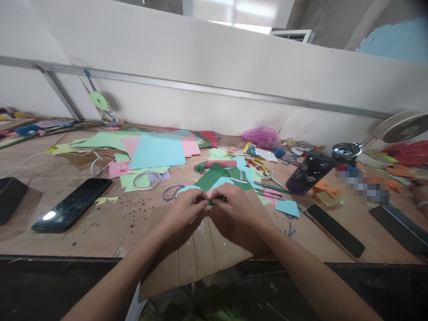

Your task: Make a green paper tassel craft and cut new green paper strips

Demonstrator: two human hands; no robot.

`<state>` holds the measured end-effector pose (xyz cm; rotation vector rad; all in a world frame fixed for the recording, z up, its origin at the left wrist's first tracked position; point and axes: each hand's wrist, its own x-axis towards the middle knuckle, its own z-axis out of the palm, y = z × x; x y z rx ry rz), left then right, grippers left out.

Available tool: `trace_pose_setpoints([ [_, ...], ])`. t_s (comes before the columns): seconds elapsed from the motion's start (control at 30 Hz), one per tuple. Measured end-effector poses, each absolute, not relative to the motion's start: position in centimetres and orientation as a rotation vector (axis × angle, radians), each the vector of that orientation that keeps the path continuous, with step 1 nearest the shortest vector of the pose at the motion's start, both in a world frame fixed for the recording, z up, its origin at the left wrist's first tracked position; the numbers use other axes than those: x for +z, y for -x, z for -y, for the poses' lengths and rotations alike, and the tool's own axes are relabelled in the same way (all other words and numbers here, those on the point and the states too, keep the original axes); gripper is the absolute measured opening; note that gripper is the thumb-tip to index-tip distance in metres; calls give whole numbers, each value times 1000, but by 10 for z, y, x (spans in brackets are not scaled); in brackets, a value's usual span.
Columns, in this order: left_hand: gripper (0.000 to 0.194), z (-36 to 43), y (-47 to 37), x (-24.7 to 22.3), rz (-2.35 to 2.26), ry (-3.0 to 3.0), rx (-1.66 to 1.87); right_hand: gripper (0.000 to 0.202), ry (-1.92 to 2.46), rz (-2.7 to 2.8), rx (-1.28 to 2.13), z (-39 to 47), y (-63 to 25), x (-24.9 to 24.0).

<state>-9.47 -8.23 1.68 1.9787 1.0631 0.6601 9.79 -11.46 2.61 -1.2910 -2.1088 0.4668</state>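
Fingertips of my left hand (189, 206) and my right hand (236, 203) meet in a pinch over the middle of the table. Between them is a small piece with dark green and some pink showing, mostly hidden by the fingers. Dark green paper (211, 175) lies just beyond the hands, over light blue sheets. Under my wrists is a sheet of brown cardboard (197, 254), reaching past the table's front edge. A rolled red paper tube (220, 164) with a green fringed end (199, 167) lies behind the green paper.
Light blue paper (158, 150) and other coloured sheets lie at the back. Phones (72, 205) (335, 231) flank my arms. To the right stand a dark tumbler (309, 173) with its lid raised, scissors (270, 193) and a fan (404, 127). A person's hand (420, 191) shows at the right edge.
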Motion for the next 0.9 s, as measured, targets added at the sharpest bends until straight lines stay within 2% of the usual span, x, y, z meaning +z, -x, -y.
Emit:
trace_pose_setpoints([
  [0.2,14,81,96,15,-1017,-1897,678,13,1269,2150,310,114,-98,18],
  [0.53,14,79,95,13,-1019,-1997,681,16,1218,2101,391,114,-100,19],
  [0.9,12,79,95,8,-1060,-1932,700,16,1043,2326,-47,108,-101,11],
])
